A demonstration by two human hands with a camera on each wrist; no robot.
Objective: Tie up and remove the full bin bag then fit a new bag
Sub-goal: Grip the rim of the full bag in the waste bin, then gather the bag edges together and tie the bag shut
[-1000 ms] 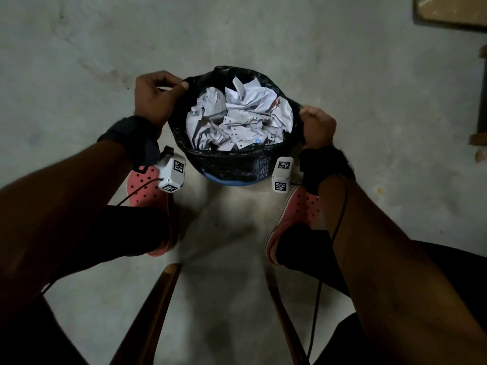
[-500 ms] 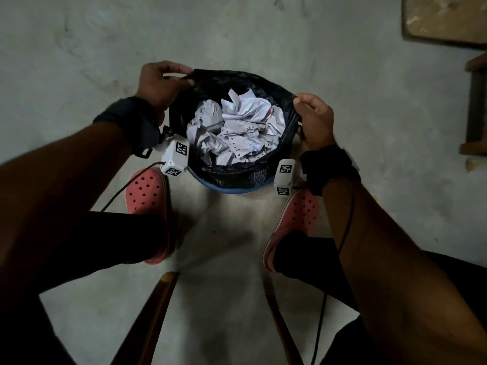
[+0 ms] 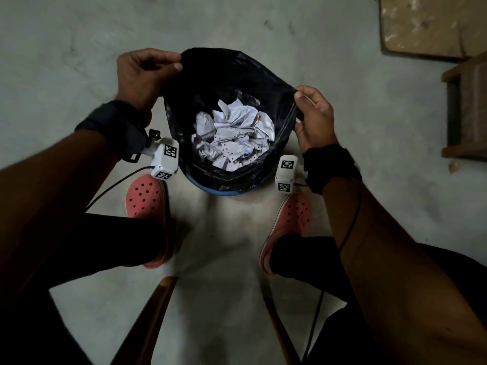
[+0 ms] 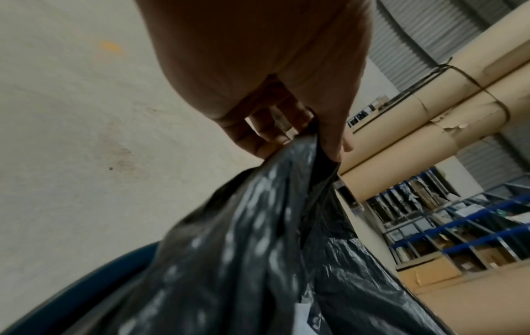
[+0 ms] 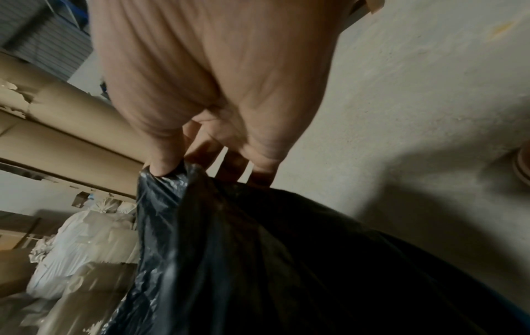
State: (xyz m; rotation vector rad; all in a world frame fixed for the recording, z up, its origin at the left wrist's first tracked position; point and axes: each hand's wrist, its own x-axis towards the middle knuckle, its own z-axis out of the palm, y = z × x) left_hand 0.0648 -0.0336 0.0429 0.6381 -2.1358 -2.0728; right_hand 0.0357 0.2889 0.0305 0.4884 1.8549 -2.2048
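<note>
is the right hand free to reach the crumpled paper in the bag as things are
Probably not: the right hand is pinching the black bag's rim. The crumpled paper lies uncovered in the open mouth, so releasing the rim would leave the way clear.

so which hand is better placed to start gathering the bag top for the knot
Neither clearly: the left hand and the right hand each pinch the raised bag rim on opposite sides, so both should draw together.

the black bag [image 3: 226, 83] below each grip hides nearly all of the blue bin [image 3: 224, 192]; left wrist view is blurred.
</note>
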